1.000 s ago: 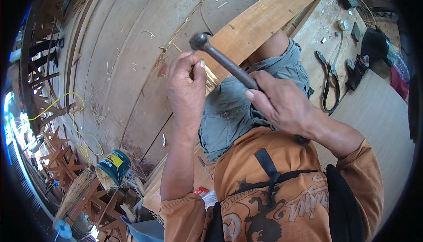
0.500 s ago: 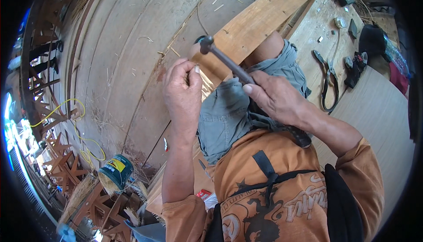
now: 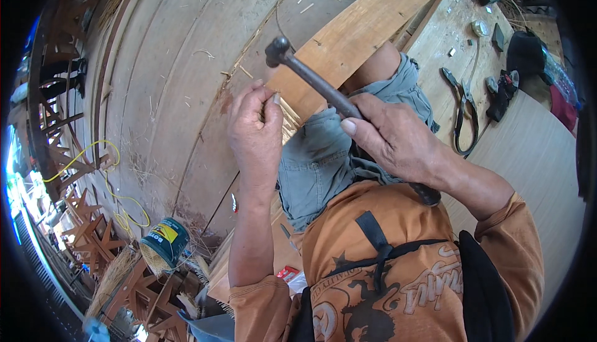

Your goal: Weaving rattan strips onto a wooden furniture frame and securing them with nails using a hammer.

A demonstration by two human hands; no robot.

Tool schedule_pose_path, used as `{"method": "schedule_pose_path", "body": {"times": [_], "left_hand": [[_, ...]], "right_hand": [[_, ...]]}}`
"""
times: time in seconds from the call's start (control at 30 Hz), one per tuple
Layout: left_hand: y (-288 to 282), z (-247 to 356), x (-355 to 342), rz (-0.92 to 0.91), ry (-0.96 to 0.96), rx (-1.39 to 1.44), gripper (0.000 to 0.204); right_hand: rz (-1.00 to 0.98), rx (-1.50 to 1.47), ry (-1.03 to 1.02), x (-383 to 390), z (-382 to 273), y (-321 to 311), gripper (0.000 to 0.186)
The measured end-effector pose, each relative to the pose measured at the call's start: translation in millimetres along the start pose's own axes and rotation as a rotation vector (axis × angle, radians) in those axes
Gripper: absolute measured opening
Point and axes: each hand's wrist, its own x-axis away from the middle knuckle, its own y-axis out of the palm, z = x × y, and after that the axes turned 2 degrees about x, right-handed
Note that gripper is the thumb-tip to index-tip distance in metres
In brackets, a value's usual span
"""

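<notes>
Hammer (image 3: 311, 77) sits gripped in my right hand (image 3: 395, 140), raised above the plank (image 3: 367, 31); my left hand's (image 3: 255, 130) fingers pinch something small against it.

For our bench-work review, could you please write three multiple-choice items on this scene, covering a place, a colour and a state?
1. Where do the dark metal pliers lie?
A. on the pale wooden worktop
B. in the green tin can
C. on the person's lap

2. What colour is the thin cord on the floor?
A. red
B. yellow
C. white

3. What does the right hand do?
A. rests open
B. grips the dark metal hammer
C. holds the pliers

A: the pliers lie on the worktop, at the person's right.
B: the looping cord is yellow.
B: the fingers wrap the hammer's handle, its head raised near the left hand.
</notes>
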Motion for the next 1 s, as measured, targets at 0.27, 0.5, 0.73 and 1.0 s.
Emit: {"method": "schedule_pose_path", "body": {"times": [0.27, 0.5, 0.73, 1.0], "left_hand": [[2, -5, 1, 0.026, 0.026, 0.009, 0.009], [4, -2, -1, 0.019, 0.009, 0.017, 0.008], [2, -4, 2, 0.002, 0.014, 0.014, 0.011], [2, -2, 2, -0.007, 0.015, -0.008, 0.011]], "right_hand": [[-0.007, 0.069, 0.050, 2, 6, 9, 0.031], [-0.058, 0.040, 0.047, 3, 7, 4, 0.031], [-0.024, 0.007, 0.025, 3, -5, -7, 0.031], [-0.031, 0.027, 0.043, 0, 10, 0, 0.032]]}}
